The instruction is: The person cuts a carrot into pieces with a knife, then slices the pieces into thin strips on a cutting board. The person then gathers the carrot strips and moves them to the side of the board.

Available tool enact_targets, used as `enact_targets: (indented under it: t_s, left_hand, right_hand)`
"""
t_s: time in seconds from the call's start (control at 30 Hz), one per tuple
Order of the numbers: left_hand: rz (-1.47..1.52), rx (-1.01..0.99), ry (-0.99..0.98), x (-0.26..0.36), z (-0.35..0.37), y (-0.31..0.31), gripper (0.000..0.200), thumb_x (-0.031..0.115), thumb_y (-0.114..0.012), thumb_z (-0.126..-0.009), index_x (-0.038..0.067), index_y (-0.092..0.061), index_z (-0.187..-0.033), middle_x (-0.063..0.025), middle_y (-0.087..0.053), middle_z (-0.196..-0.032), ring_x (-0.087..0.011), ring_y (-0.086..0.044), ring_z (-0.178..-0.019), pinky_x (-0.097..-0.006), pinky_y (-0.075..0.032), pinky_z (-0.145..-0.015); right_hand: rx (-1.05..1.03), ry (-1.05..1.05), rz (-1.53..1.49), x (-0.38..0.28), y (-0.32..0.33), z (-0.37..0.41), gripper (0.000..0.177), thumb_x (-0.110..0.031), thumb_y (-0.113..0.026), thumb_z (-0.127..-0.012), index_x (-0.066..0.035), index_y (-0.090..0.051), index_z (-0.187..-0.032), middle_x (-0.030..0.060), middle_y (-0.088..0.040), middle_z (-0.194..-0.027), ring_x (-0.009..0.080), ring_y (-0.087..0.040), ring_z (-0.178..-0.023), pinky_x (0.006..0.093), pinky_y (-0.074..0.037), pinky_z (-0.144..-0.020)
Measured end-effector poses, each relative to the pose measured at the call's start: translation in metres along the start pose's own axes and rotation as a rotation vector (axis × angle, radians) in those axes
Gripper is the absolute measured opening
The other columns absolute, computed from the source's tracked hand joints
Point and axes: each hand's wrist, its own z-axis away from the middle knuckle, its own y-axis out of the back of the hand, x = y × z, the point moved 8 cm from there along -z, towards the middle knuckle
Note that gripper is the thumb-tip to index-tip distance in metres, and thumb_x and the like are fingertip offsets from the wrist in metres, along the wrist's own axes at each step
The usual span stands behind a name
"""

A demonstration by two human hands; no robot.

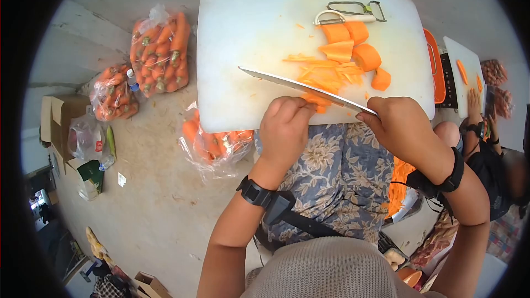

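A large white cutting board lies before me. My right hand grips the handle of a knife, its blade slanting up and left across the board. Curled fingers of my left hand press a piece of carrot against the board, close beside the blade. Thin carrot strips lie in a loose pile just beyond the knife. Several thick carrot chunks sit behind the pile. Near them rest a white-handled peeler and a second, dark-framed peeler.
Plastic bags of whole carrots stand on the floor at left, another bag by the board's near-left corner. An orange crate is right of the board. Further right, a co-worker's hand is at another board. A cardboard box stands left.
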Motion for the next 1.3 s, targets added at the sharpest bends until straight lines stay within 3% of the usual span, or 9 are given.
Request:
enact_targets:
  t_s: [0.13, 0.33, 0.6, 0.93, 1.3]
  left_hand:
    - [-0.057, 0.075, 0.020, 0.003, -0.002, 0.006, 0.020, -0.003, -0.069, -0.070, 0.006, -0.073, -0.088, -0.0061, -0.067, -0.091, -0.0273, -0.062, -0.089, -0.0379, -0.051, -0.078]
    - [0.013, 0.001, 0.061, -0.003, -0.003, 0.001, 0.020, -0.004, -0.071, -0.069, 0.006, -0.073, -0.087, -0.0062, -0.067, -0.094, -0.0268, -0.064, -0.089, -0.0366, -0.053, -0.075]
    - [0.038, 0.002, 0.072, -0.003, -0.002, 0.003, 0.018, -0.001, -0.073, -0.072, 0.005, -0.073, -0.088, -0.0066, -0.068, -0.094, -0.0265, -0.064, -0.088, -0.0363, -0.053, -0.075]
    - [0.048, 0.044, 0.035, -0.006, 0.000, 0.003, 0.017, 0.000, -0.073, -0.073, 0.006, -0.073, -0.089, -0.0063, -0.068, -0.092, -0.0274, -0.064, -0.088, -0.0370, -0.053, -0.075]
    - [0.020, 0.008, 0.053, -0.006, -0.002, 0.001, 0.019, 0.000, -0.067, -0.072, 0.007, -0.073, -0.089, -0.0042, -0.067, -0.093, -0.0250, -0.063, -0.090, -0.0352, -0.053, -0.076]
  right_hand:
    - [-0.074, -0.025, 0.042, 0.002, -0.007, -0.005, 0.026, -0.026, -0.068, -0.090, -0.002, -0.063, -0.079, 0.0177, -0.062, -0.063, 0.0366, -0.064, -0.061, 0.0459, -0.050, -0.058]
    - [-0.124, -0.031, 0.044, 0.005, -0.012, -0.009, 0.025, -0.025, -0.068, -0.090, -0.003, -0.062, -0.080, 0.0173, -0.061, -0.062, 0.0367, -0.063, -0.060, 0.0461, -0.050, -0.057]
    - [0.061, -0.032, -0.174, -0.004, -0.019, -0.021, 0.024, -0.023, -0.069, -0.088, -0.003, -0.062, -0.078, 0.0206, -0.060, -0.061, 0.0406, -0.061, -0.059, 0.0472, -0.049, -0.056]
    - [0.155, 0.065, -0.116, -0.020, -0.002, -0.012, 0.025, -0.024, -0.069, -0.090, -0.002, -0.063, -0.077, 0.0190, -0.060, -0.060, 0.0388, -0.062, -0.060, 0.0466, -0.049, -0.056]
    - [-0.026, 0.028, 0.041, -0.005, -0.007, -0.001, 0.026, -0.024, -0.068, -0.090, -0.002, -0.060, -0.078, 0.0180, -0.060, -0.061, 0.0388, -0.061, -0.059, 0.0473, -0.048, -0.056]
